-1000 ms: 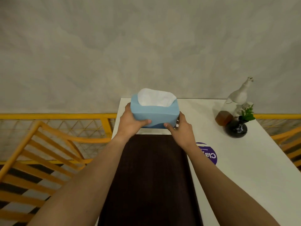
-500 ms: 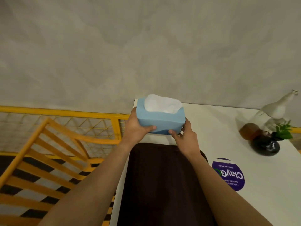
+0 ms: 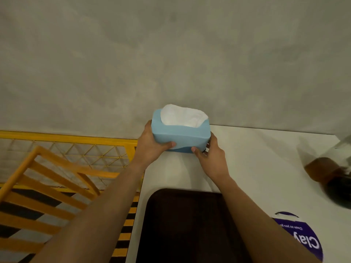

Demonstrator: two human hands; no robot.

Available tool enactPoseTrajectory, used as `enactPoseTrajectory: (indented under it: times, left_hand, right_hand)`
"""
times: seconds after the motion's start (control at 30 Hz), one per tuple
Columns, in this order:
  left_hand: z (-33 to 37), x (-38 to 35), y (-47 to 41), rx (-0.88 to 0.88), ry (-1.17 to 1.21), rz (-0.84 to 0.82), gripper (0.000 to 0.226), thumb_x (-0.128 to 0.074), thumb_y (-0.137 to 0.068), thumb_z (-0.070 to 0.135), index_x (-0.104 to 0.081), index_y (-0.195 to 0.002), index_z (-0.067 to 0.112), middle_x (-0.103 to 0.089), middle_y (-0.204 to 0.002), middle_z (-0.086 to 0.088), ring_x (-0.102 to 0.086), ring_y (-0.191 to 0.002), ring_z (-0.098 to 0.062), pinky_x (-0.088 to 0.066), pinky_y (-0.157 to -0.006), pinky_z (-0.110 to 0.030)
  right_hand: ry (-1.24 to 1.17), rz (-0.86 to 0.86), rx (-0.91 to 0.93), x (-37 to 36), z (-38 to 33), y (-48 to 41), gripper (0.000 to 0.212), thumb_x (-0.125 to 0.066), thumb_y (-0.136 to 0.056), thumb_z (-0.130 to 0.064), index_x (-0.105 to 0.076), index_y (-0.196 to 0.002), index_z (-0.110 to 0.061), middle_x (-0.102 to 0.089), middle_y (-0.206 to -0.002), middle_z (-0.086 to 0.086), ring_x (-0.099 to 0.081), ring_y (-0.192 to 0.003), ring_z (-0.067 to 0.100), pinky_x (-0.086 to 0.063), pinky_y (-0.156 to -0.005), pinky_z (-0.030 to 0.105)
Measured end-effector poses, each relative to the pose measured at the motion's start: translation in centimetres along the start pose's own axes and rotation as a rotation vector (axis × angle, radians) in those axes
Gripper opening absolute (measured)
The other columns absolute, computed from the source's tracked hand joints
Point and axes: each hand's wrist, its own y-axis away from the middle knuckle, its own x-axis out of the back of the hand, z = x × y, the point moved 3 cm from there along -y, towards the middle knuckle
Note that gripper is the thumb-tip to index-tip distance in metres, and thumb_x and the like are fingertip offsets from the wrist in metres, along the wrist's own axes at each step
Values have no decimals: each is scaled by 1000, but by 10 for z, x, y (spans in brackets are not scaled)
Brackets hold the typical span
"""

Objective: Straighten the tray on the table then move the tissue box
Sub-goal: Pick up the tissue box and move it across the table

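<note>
A light blue tissue box [image 3: 182,136] with white tissue showing at its top sits at the far left corner of the white table [image 3: 256,168], close to the grey wall. My left hand [image 3: 152,147] grips its left end and my right hand [image 3: 210,158] grips its right end. A dark brown tray [image 3: 182,228] lies on the table near me, its long sides roughly parallel to the table's left edge. A strip of bare table separates the tray from the box.
A bottle with brown liquid and a dark vase [image 3: 330,177] stand blurred at the right edge. A purple round sticker [image 3: 302,242] lies right of the tray. A yellow wooden chair [image 3: 43,186] and yellow railing [image 3: 66,137] are to the left of the table.
Both hands have carried the tissue box farther from the tray toward the table's far left corner. The view has shifted left, pushing the bottle and vase to the right edge.
</note>
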Motion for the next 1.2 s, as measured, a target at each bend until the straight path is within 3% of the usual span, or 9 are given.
enactPoseTrajectory:
  times: [0.23, 0.37, 0.57, 0.67, 0.83, 1.03, 1.2]
  left_hand:
    - [-19, -1, -31, 28, -10, -25, 93, -96, -59, 38, -41, -133, 42, -56, -118, 27, -52, -105, 13, -46, -76, -11]
    - [-25, -5, -36, 35, -7, -40, 89, -95, -60, 42, -38, -128, 46, -53, -114, 32, -53, -99, 17, -44, -67, 0]
    - [-27, -8, -41, 33, 29, -44, 91, -95, -61, 42, -36, -130, 47, -53, -116, 32, -50, -97, 29, -44, -66, 1]
    - [-32, -7, -45, 33, 18, -64, 97, -96, -62, 37, -36, -137, 45, -53, -116, 33, -55, -99, 19, -44, -67, 1]
    - [-41, -8, -52, 11, -27, -60, 100, -95, -65, 26, -36, -146, 33, -53, -116, 29, -55, -105, -4, -43, -66, 2]
    - [-45, -13, -56, -3, -48, -69, 99, -93, -68, 25, -34, -148, 29, -53, -127, 13, -52, -111, -10, -44, -67, 2]
    - [-48, -13, -58, 18, -41, -85, 99, -93, -69, 29, -33, -149, 29, -53, -128, 13, -52, -112, -10, -43, -71, -5]
  right_hand:
    - [46, -6, 21, -10, 9, -31, 77, -74, -89, -45, -32, -151, -30, -54, -117, -23, -57, -98, 4, -41, -70, 6]
    - [71, -29, 11, -10, 15, -38, 76, -73, -90, -44, -32, -152, -27, -58, -127, -15, -62, -108, 12, -41, -70, 5]
    - [83, -40, 3, -11, 18, -46, 76, -72, -91, -45, -32, -153, -24, -60, -132, -8, -62, -115, 20, -41, -75, 9]
    - [90, -52, -4, -13, 17, -50, 76, -71, -92, -43, -31, -153, -23, -61, -136, -2, -62, -117, 23, -43, -82, 20]
    - [107, -70, -7, -13, 16, -58, 77, -70, -93, -43, -29, -154, -21, -60, -137, 0, -62, -118, 26, -44, -85, 26]
    - [88, -70, -17, -12, 19, -57, 78, -70, -93, -43, -27, -154, -23, -61, -135, -1, -62, -117, 23, -47, -87, 27]
    - [101, -56, -10, -13, 20, -56, 77, -72, -91, -43, -28, -153, -27, -57, -119, -15, -57, -99, 10, -42, -72, 10]
